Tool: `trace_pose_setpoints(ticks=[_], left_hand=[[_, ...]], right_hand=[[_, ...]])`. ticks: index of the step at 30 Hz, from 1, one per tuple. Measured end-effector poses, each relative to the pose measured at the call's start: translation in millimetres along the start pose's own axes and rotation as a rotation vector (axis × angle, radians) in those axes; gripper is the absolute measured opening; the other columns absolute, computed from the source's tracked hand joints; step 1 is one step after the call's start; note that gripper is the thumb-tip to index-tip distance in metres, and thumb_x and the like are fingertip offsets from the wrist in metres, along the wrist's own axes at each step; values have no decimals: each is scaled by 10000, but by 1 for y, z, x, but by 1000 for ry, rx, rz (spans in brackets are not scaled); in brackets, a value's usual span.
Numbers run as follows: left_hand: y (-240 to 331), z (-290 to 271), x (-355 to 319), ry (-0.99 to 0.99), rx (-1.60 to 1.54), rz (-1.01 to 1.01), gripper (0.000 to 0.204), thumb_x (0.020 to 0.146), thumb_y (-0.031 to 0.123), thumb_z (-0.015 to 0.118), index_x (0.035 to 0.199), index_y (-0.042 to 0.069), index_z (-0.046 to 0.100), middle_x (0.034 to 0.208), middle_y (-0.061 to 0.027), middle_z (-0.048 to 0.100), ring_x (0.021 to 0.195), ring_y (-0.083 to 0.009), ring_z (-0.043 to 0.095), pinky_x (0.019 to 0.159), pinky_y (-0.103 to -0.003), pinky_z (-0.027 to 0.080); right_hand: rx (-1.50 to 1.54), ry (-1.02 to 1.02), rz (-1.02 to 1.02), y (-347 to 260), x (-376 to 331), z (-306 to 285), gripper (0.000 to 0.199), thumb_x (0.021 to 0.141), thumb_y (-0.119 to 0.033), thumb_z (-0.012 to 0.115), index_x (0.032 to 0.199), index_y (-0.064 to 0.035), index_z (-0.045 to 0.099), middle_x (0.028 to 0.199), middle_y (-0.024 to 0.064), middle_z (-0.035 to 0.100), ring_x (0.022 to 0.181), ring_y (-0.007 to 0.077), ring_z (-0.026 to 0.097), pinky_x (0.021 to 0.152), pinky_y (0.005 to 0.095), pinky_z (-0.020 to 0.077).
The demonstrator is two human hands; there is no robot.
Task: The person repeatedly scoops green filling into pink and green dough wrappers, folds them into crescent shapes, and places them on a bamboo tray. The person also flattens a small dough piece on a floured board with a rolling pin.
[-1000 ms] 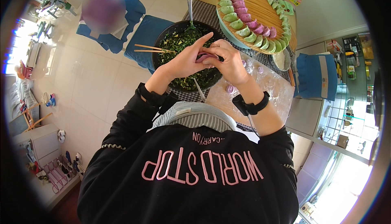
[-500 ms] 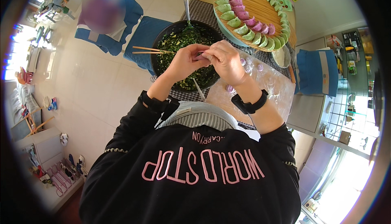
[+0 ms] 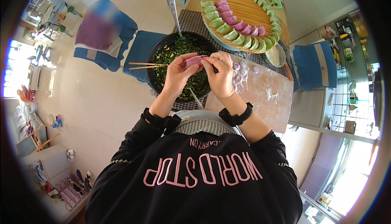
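A pink dumpling point(image 3: 194, 61) is held between both my hands, above a dark pan point(image 3: 150, 71) of chopped green filling point(image 3: 191, 47). My left hand point(image 3: 177, 74) grips its left end, thumb in front and fingers behind. With thumb and fingers, my right hand point(image 3: 220, 72) pinches the dumpling's right end and upper edge. Whether its seam is fully closed I cannot make out. A metal spoon point(image 3: 174, 14) leans in the pan's far side, chopsticks point(image 3: 146, 65) rest over its left rim, and another pale handle point(image 3: 196, 99) sticks out at the near side.
Beyond the pan, a round wooden tray point(image 3: 240, 10) bears rows of green and pink dumplings. Small purple dough pieces point(image 3: 239, 72) lie on a floured board point(image 3: 264, 98) at right, near a bowl of flour point(image 3: 276, 56). Blue-covered chairs point(image 3: 315, 66) flank the table; a blurred person sits far left.
My hands have shifted slightly left and nearer, and the fingers have opened around the dumpling, so more of its pink dough shows. My view has also shifted a little.
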State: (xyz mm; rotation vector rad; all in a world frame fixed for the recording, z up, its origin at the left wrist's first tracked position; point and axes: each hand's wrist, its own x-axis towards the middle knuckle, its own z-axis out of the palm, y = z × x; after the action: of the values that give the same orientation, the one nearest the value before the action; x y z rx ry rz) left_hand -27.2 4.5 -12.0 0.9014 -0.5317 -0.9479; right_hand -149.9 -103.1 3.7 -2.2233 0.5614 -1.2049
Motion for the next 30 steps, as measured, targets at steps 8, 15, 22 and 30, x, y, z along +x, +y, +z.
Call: trace_pose_setpoints(ticks=[8,15,22,30], left_hand=[[8,5,0,-25,21,-82,398,956,19,665,1321,-76,540,1234,-164,654,1120,-214,665,967,-350,578],[13,18,-4,-120,-30,-174,397,961,117,696,1302,-36,561,1203,-115,663,1091,-199,670,960,-339,568],[25,22,-4,-119,167,-197,336,971,88,674,1255,-66,582,1146,-101,663,1043,-169,666,900,-315,594],[27,24,-4,-45,338,-48,358,924,-21,686,1207,-30,467,1133,-145,629,1031,-208,674,868,-325,617]], right_hand=[[126,-41,84,-1,2,-11,425,787,-245,845,1131,-51,687,1015,82,640,945,250,593,864,384,462],[691,-414,442,6,6,-7,687,905,-432,748,1384,9,527,1217,102,630,1133,186,603,1009,342,479],[523,-397,215,3,17,-10,358,970,-271,650,1169,27,663,993,184,681,903,298,666,844,378,520],[483,-328,90,-4,18,-10,372,1065,-229,452,1090,79,659,941,205,710,831,321,699,776,377,555]])
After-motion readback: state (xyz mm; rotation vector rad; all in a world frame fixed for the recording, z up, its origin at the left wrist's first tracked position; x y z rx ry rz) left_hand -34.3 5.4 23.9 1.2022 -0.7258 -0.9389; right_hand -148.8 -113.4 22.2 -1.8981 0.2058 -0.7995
